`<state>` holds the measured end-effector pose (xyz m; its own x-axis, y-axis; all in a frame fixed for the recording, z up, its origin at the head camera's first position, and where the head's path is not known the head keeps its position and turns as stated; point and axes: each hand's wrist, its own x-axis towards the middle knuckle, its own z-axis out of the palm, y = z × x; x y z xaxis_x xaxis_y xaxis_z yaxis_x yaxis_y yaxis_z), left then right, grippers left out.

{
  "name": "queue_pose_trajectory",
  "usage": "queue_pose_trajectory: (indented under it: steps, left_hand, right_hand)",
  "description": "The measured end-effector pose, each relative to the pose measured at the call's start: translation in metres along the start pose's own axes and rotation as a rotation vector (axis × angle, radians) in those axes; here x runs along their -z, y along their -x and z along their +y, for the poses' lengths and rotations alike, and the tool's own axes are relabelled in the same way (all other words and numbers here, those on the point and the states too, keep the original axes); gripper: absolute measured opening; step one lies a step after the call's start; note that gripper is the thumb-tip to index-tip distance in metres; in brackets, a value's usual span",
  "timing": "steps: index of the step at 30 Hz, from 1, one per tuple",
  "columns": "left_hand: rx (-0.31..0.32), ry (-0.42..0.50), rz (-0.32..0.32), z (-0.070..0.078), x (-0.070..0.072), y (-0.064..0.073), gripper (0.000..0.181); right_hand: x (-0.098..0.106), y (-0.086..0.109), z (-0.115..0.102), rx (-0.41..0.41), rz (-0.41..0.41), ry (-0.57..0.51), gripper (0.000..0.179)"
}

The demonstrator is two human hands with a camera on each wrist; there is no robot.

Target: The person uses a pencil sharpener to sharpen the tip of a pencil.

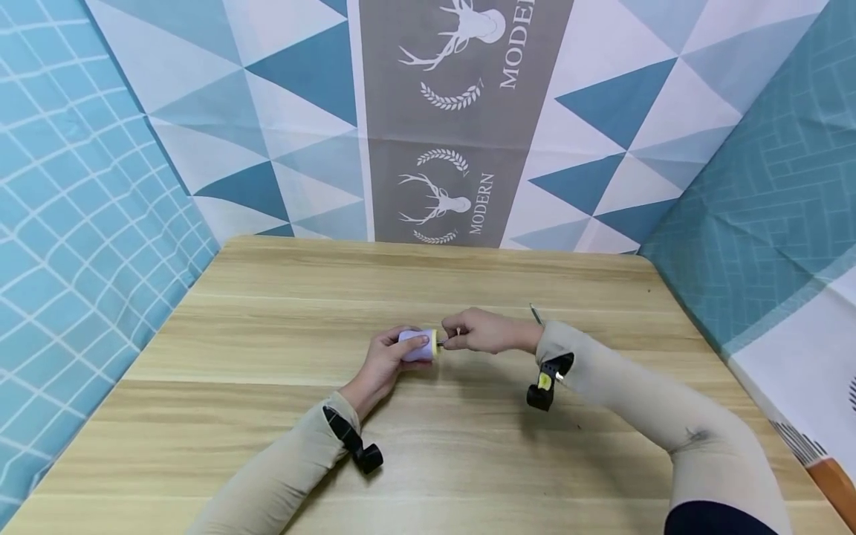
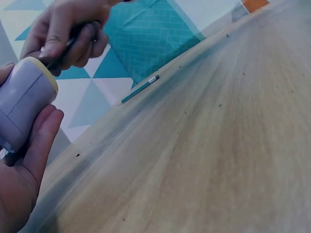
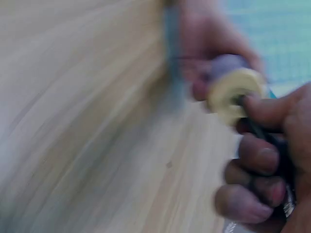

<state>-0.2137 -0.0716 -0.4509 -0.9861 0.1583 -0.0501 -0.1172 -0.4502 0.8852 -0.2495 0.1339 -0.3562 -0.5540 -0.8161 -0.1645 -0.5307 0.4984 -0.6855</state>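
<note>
A lilac pencil sharpener (image 1: 413, 346) with a pale yellow end ring lies on its side in my left hand (image 1: 383, 365), thumb along it and fingers around. My right hand (image 1: 487, 331) grips a dark pencil (image 2: 68, 51) whose tip is in the hole of the yellow ring, as the right wrist view shows, blurred. Both hands are above the middle of the table, close together. In the left wrist view the right fingers curl round the pencil and hide much of it. How far its tip goes inside is hidden.
A teal pencil (image 2: 141, 89) lies on the wooden table (image 1: 281, 312) beyond my right wrist. Dark specks are scattered over the tabletop. Patterned cloths (image 1: 301, 111) hang behind the table and at both sides.
</note>
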Motion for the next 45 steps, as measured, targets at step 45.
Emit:
queue_pose_trajectory:
  steps: [45]
  left_hand:
    - [0.008, -0.018, 0.076, -0.005, -0.002, -0.002, 0.011]
  right_hand:
    - [-0.026, 0.008, 0.036, 0.438, 0.329, 1.129, 0.016]
